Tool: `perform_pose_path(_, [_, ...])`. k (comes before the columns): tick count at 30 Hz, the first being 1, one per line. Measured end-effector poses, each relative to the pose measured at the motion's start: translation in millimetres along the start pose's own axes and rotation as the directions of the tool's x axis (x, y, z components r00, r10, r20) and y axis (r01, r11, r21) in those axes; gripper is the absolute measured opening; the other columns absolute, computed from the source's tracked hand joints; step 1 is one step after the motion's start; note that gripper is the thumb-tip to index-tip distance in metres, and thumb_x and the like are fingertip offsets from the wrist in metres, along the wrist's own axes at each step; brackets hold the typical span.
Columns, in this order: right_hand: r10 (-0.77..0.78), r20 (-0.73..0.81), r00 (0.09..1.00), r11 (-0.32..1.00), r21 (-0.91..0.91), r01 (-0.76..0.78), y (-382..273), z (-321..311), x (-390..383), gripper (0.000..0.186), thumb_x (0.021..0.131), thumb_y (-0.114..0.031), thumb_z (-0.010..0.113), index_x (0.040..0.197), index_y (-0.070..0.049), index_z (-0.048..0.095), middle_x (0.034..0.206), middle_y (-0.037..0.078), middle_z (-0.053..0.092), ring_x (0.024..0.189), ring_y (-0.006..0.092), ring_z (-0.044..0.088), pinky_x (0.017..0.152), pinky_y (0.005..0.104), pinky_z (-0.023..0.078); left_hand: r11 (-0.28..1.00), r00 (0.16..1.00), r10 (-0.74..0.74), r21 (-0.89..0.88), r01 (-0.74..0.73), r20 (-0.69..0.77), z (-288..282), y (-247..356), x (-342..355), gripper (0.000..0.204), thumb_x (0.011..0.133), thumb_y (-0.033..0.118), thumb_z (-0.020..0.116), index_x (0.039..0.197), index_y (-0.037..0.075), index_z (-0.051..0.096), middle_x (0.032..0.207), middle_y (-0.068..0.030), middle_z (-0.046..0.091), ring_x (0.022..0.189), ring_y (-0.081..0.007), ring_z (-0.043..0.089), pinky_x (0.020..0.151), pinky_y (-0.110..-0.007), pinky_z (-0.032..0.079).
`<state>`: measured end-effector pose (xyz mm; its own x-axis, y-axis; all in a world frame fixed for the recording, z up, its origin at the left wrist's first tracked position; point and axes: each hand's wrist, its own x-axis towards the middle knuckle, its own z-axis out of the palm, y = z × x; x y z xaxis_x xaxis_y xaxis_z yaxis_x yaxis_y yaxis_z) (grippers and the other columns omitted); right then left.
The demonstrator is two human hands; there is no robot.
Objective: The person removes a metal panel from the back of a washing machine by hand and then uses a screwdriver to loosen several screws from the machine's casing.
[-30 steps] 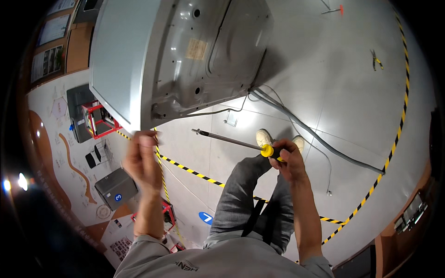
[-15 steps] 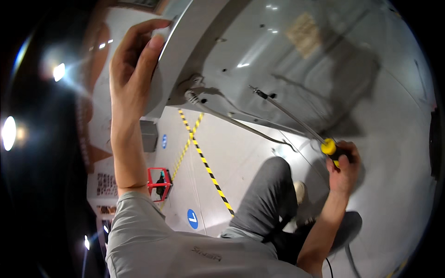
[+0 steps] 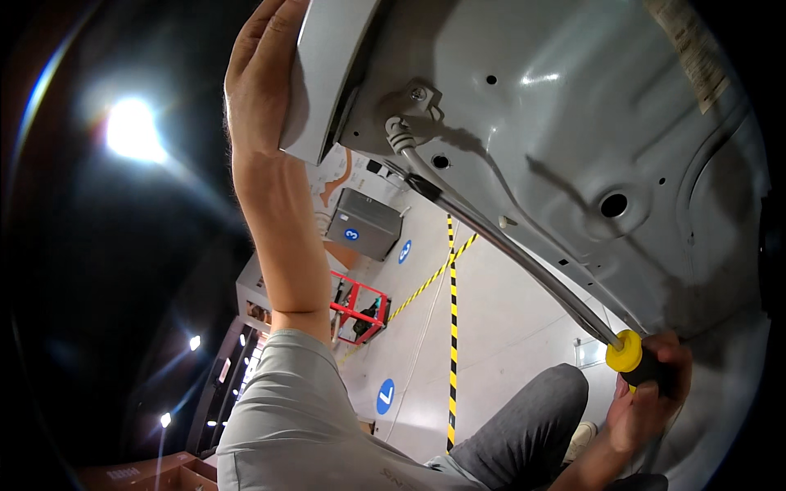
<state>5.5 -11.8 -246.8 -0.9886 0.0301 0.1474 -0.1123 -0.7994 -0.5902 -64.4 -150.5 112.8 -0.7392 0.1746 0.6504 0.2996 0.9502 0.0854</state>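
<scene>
My left hand (image 3: 266, 90) is closed on the edge of a light grey metal panel (image 3: 327, 82); its fingertips are cut off by the top of the view. At the lower right, my right hand (image 3: 651, 405) grips the yellow and black handle of a long screwdriver (image 3: 625, 353). Its shaft slants up and left, with the dark tip near a grey cable (image 3: 399, 135). That cable runs through a fitting at the panel's corner, beside a screw (image 3: 419, 94) on a small metal plate. Whether the tip touches anything I cannot tell.
A large grey metal surface (image 3: 573, 139) with several holes spreads across the right. Below are yellow-black floor tape (image 3: 453, 352), a red frame (image 3: 358, 304), a grey box (image 3: 364, 225) and my bent knee (image 3: 532, 409). Bright lamps (image 3: 135, 131) glare at the left.
My view has moved closer to the panel corner. The screwdriver tip has come over to the cable fitting, and my left hand now sits higher in view, still at the panel edge.
</scene>
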Motion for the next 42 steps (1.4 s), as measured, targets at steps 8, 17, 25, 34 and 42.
perform_pose_path(8, [-0.106,0.129,0.986,0.976,-0.177,0.128,10.8,14.2,-12.8,0.052,0.08,-0.049,0.065,0.101,-0.003,0.052,0.088,0.011,0.051,0.074,0.0168,0.048,0.062,0.0266,0.037,0.992,1.0,0.024,0.122,-0.023,-0.009,-6.6,-8.6,-2.8,0.027,0.096,0.025,0.052,0.102,0.0,0.062,0.085,-0.0006,0.06,0.075,-0.0062,0.051,0.067,-0.02,0.041])
perform_pose_path(17, [-0.031,0.046,0.998,0.983,-0.177,0.039,18.8,44.6,-26.4,0.048,0.082,-0.043,0.064,0.102,-0.001,0.053,0.088,0.014,0.054,0.069,0.0172,0.049,0.058,0.0271,0.04,0.975,0.999,0.034,0.22,-0.032,-0.007,-11.1,-16.5,-13.6,0.025,0.095,0.022,0.054,0.104,0.001,0.062,0.085,-0.0011,0.061,0.075,-0.0058,0.052,0.067,-0.02,0.04])
perform_pose_path(25, [-0.08,0.04,0.996,0.99,-0.112,0.084,35.5,58.7,-26.8,0.046,0.083,-0.037,0.065,0.106,0.001,0.053,0.095,0.015,0.053,0.07,0.0166,0.048,0.049,0.0212,0.04,0.955,0.998,0.053,0.296,-0.037,-0.045,-20.3,-25.5,-21.7,0.024,0.094,0.02,0.056,0.106,0.001,0.062,0.085,-0.0016,0.061,0.075,-0.0054,0.053,0.067,-0.019,0.04])
perform_pose_path(34, [-0.124,0.025,0.992,0.989,-0.075,0.126,43.8,66.4,-21.5,0.046,0.082,-0.033,0.066,0.108,0.002,0.053,0.099,0.016,0.053,0.065,0.0154,0.048,0.048,0.0204,0.041,0.899,0.998,0.02,0.438,0.012,-0.067,-32.1,-39.8,3.6,0.023,0.093,0.018,0.057,0.108,0.001,0.062,0.086,-0.0021,0.062,0.074,-0.0049,0.053,0.067,-0.019,0.04])
perform_pose_path(42, [-0.092,0.046,0.995,0.994,-0.059,0.095,43.8,68.5,-17.2,0.046,0.084,-0.036,0.065,0.108,0.001,0.053,0.102,0.015,0.053,0.068,0.0134,0.049,0.051,0.02,0.042,0.873,0.999,-0.003,0.487,0.027,-0.05,-39.0,-40.4,9.4,0.024,0.091,0.016,0.059,0.109,0.001,0.062,0.086,-0.0025,0.063,0.074,-0.0045,0.054,0.067,-0.018,0.04])
